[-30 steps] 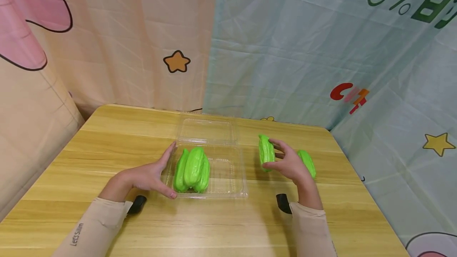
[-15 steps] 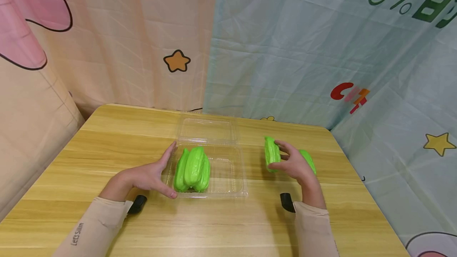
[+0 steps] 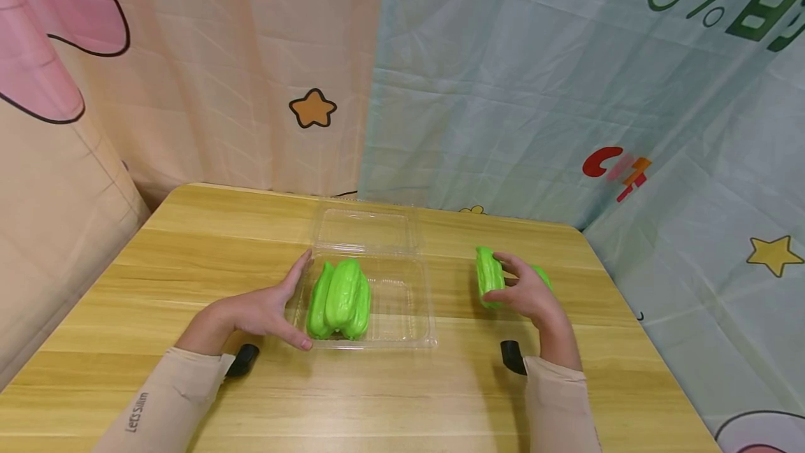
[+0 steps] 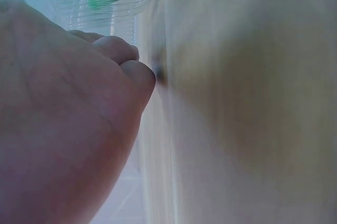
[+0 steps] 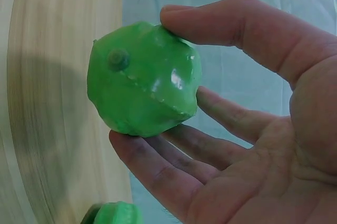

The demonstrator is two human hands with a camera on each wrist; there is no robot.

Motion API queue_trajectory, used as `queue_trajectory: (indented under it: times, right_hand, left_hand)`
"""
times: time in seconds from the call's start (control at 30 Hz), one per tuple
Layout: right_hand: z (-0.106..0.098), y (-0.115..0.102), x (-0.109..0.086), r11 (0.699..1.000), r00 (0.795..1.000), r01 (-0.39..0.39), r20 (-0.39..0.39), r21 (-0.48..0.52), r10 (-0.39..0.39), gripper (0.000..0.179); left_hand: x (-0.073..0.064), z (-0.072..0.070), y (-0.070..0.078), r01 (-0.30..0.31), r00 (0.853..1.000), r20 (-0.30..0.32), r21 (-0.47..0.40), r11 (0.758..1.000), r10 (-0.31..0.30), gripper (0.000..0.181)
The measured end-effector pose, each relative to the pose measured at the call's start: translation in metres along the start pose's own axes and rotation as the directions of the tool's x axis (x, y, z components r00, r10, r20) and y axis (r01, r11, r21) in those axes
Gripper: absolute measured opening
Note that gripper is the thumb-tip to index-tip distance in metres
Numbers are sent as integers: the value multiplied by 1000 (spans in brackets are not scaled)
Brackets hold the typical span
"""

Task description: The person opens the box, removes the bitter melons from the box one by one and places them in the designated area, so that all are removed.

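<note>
My right hand (image 3: 528,292) holds a bright green ridged gourd (image 3: 489,277) between thumb and fingers, over the right half of the table. In the right wrist view the held gourd (image 5: 145,81) shows its end with a small round nub. My left hand (image 3: 264,310) is spread, thumb and fingers apart, at the left side of a clear plastic clamshell box (image 3: 402,313). Several similar green gourds (image 3: 342,296) lie together in the left part of that box, one on top of the others. Its lid lies open toward the back.
Another green gourd (image 3: 542,277) lies on the wooden table (image 3: 390,404), mostly hidden behind my right hand. Printed curtains (image 3: 478,103) hang behind the table and at its sides.
My right hand has moved to the right and slightly nearer with the gourd in it, covering more of the loose gourd. The left hand and the box have stayed put.
</note>
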State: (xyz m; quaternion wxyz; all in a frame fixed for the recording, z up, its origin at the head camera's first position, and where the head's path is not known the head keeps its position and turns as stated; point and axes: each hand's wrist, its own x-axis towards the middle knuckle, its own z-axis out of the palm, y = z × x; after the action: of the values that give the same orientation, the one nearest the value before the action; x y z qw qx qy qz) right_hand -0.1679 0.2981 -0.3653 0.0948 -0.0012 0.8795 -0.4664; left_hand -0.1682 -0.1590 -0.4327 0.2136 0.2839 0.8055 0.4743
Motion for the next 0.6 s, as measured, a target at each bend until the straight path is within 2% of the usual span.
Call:
queue_trajectory:
  times: [0.33, 0.6]
  right_hand:
    - [-4, 6, -1, 999, 999, -35, -4, 14, 35, 94]
    - [-6, 12, 1, 996, 997, -82, -16, -18, 82, 94]
  left_hand:
    - [0, 0, 0, 0, 1000, 3, -6, 1000, 0, 150]
    - [-1, 0, 2, 1, 1000, 6, -12, 1000, 0, 151]
